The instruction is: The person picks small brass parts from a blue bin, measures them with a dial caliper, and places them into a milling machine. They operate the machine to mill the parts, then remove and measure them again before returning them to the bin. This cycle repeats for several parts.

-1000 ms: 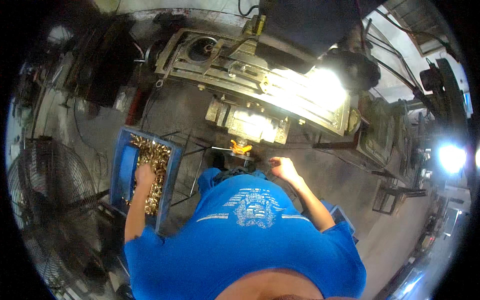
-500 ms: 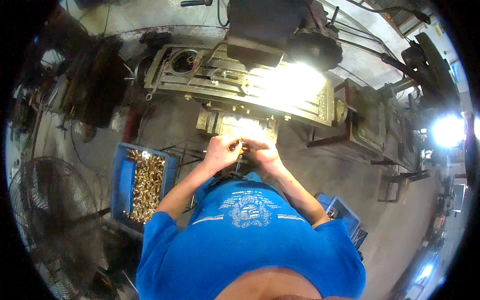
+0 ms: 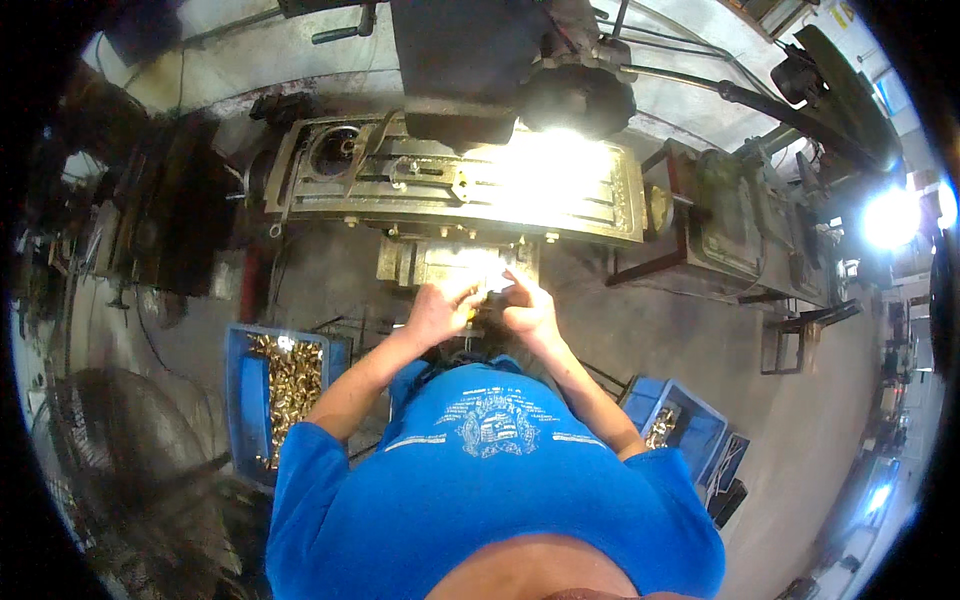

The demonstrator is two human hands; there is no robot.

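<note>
In front of my chest, above the lower front part of a machine, both hands are raised close together. My left hand (image 3: 438, 312) has its fingers closed round a small yellow piece (image 3: 471, 314), mostly covered by them, so its kind does not show. A short gap separates it from my right hand (image 3: 530, 312). On that hand the forefinger stretches forward, apart from the thumb, and I see nothing between them. Brass-coloured metal parts (image 3: 292, 385) fill much of a blue bin (image 3: 240, 400) to my left.
Ahead stands a machine with a long slotted metal table (image 3: 400, 205) under a bright lamp. At my right, a second blue bin (image 3: 700, 420) holds a few brass-coloured parts (image 3: 662, 428). A large fan (image 3: 120, 450) is at lower left, a metal bench (image 3: 690, 250) at right.
My hands have drawn apart; the right forefinger has come away from the left fingers. The yellow piece stays with my left hand. The view has shifted, showing more of the right bin.
</note>
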